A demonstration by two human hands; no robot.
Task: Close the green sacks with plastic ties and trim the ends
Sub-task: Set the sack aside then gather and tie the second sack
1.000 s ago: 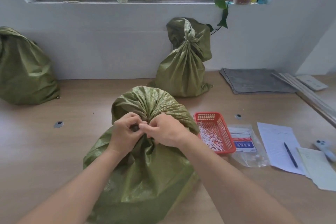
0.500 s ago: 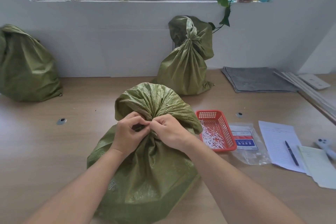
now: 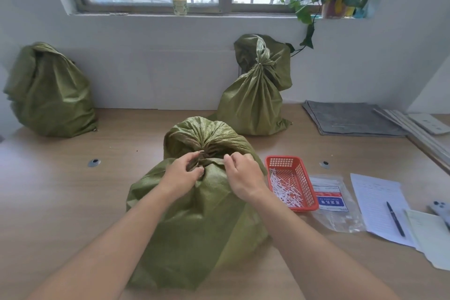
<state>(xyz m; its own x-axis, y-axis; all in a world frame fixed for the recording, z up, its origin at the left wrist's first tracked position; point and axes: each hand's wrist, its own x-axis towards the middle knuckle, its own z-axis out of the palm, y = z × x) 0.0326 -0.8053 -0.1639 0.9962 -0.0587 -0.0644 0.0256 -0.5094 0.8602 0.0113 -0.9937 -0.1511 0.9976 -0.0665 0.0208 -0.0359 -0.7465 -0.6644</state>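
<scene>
— Where is the green sack (image 3: pixel 194 221)?
— On the table (image 3: pixel 60 202), beside the red basket (image 3: pixel 285 162); the left hand (image 3: pixel 183 174) pinches its gathered neck.
— And the right hand (image 3: pixel 243 175)?
— Curled just beside the neck; its grip cannot be told.

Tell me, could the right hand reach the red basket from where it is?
Probably yes. The right hand sits at the neck of the green sack, and the red basket lies beside it on the table with nothing between them.
</scene>
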